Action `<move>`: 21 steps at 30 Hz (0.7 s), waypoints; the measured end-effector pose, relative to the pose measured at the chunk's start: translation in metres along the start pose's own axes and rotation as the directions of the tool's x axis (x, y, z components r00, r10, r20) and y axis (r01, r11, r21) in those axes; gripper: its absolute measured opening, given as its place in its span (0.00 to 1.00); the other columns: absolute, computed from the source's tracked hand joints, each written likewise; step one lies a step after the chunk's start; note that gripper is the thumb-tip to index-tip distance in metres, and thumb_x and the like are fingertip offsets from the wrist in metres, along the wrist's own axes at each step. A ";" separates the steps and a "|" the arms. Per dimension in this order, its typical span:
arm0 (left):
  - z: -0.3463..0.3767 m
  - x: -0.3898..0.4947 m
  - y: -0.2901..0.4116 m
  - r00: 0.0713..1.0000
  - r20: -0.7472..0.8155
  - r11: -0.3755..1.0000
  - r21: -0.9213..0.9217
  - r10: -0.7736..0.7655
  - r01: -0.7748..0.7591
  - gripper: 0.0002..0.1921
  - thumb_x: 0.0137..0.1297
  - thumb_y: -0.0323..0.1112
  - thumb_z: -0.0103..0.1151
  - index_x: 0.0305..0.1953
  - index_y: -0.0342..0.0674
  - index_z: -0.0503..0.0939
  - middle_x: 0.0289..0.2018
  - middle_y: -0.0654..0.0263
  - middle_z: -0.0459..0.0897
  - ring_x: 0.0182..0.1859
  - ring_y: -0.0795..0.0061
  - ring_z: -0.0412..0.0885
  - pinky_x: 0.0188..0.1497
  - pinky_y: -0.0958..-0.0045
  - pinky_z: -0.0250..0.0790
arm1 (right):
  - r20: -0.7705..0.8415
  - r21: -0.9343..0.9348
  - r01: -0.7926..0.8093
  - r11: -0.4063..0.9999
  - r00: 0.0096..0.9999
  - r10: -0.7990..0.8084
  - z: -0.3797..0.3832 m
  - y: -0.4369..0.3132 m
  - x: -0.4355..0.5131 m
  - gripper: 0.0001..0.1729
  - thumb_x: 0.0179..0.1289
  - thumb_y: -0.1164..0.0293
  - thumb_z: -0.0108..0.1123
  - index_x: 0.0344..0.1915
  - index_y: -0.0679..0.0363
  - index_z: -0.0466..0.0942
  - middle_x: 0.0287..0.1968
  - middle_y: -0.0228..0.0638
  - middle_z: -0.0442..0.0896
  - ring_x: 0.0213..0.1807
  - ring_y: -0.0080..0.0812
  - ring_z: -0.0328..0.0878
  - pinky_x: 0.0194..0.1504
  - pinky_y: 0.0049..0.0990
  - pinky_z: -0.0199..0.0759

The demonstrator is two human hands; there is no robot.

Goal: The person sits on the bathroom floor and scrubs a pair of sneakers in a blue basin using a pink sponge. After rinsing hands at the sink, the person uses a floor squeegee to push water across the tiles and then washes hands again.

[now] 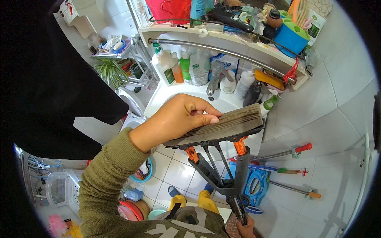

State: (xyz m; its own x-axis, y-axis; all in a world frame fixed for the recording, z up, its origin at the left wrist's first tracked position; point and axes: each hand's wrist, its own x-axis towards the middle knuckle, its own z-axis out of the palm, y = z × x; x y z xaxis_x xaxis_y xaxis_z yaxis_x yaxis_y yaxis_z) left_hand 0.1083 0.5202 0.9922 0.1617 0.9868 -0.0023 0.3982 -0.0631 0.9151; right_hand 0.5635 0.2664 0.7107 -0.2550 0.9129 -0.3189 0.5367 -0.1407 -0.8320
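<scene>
A butterfly mop head with a grey, ridged sponge faces up above the washbasin's front edge. My left hand reaches across from the left, thumb and forefinger together at the sponge's upper edge; whether they pinch it cannot be told. Beneath the sponge are a black frame with orange clips and a forked grey bracket. The metal mop handle runs down to my right hand, closed around it at the bottom of the view. A chrome faucet stands behind the sponge on the white washbasin.
Several bottles line the basin's back. Above them is a crowded shelf with a metal rail. Long-handled tools hang on the right wall. Basins stand on the floor at lower left, near a toilet. Black cloth hangs at left.
</scene>
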 end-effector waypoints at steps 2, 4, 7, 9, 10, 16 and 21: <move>-0.003 0.001 0.002 1.000 0.007 0.990 0.138 0.022 -0.023 0.06 0.63 0.31 0.64 0.40 0.37 0.84 0.23 0.75 0.76 0.26 0.89 0.67 0.27 0.82 0.58 | -0.027 0.013 0.030 0.999 0.999 -0.030 0.002 -0.004 0.001 0.19 0.56 0.67 0.69 0.44 0.66 0.78 0.32 0.43 0.81 0.33 0.37 0.78 0.36 0.36 0.73; -0.006 0.003 0.008 0.998 0.011 0.922 0.382 0.064 -0.063 0.05 0.62 0.32 0.64 0.38 0.40 0.84 0.25 0.63 0.82 0.26 0.79 0.75 0.30 0.77 0.65 | -0.069 0.008 0.024 1.000 0.997 -0.024 0.004 -0.023 0.004 0.17 0.56 0.68 0.68 0.42 0.66 0.78 0.33 0.42 0.82 0.34 0.39 0.79 0.38 0.37 0.74; -0.011 0.002 0.014 0.988 -0.063 0.896 0.433 0.141 -0.100 0.04 0.61 0.31 0.64 0.36 0.41 0.82 0.27 0.59 0.81 0.26 0.73 0.76 0.30 0.76 0.66 | -0.087 -0.007 0.187 0.982 0.978 -0.187 0.003 -0.044 0.009 0.20 0.63 0.66 0.63 0.53 0.63 0.75 0.26 0.35 0.79 0.26 0.37 0.77 0.30 0.32 0.73; -0.023 0.001 0.009 0.977 -0.149 0.951 0.291 0.149 -0.100 0.05 0.64 0.31 0.62 0.38 0.38 0.81 0.26 0.67 0.81 0.29 0.84 0.76 0.33 0.78 0.68 | -0.095 0.020 -0.116 0.993 0.989 0.117 0.004 -0.068 0.014 0.16 0.55 0.62 0.66 0.34 0.60 0.71 0.21 0.30 0.71 0.22 0.27 0.64 0.26 0.32 0.62; -0.029 0.003 0.012 0.971 -0.178 0.957 0.270 0.158 -0.106 0.05 0.65 0.30 0.62 0.38 0.36 0.81 0.28 0.70 0.81 0.31 0.87 0.75 0.35 0.81 0.68 | -0.111 0.036 -0.266 0.963 0.957 0.268 0.003 -0.081 0.016 0.18 0.50 0.60 0.67 0.25 0.59 0.69 0.18 0.27 0.66 0.21 0.22 0.58 0.24 0.32 0.56; -0.057 -0.006 0.025 0.941 -0.310 0.984 0.146 0.140 -0.099 0.06 0.66 0.32 0.62 0.37 0.35 0.80 0.31 0.75 0.81 0.33 0.91 0.74 0.37 0.86 0.67 | -0.114 0.172 -0.238 0.956 0.959 0.259 0.002 -0.064 0.014 0.18 0.51 0.60 0.69 0.25 0.60 0.70 0.18 0.26 0.66 0.21 0.21 0.58 0.24 0.31 0.56; -0.068 -0.017 0.026 0.931 -0.350 0.991 0.121 0.099 -0.060 0.07 0.65 0.33 0.63 0.37 0.35 0.81 0.30 0.75 0.81 0.33 0.91 0.74 0.36 0.87 0.66 | -0.123 0.224 -0.323 0.919 0.926 0.356 0.005 -0.088 0.018 0.17 0.51 0.62 0.69 0.26 0.61 0.71 0.18 0.27 0.67 0.20 0.21 0.60 0.24 0.31 0.56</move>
State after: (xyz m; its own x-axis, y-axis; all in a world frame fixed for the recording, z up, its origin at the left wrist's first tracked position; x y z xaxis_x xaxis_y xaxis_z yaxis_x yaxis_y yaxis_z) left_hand 0.0542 0.5117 1.0432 -0.1261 0.9650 0.2297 0.4938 -0.1398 0.8582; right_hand 0.5073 0.2937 0.7759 0.0539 0.8429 -0.5354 0.3956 -0.5104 -0.7636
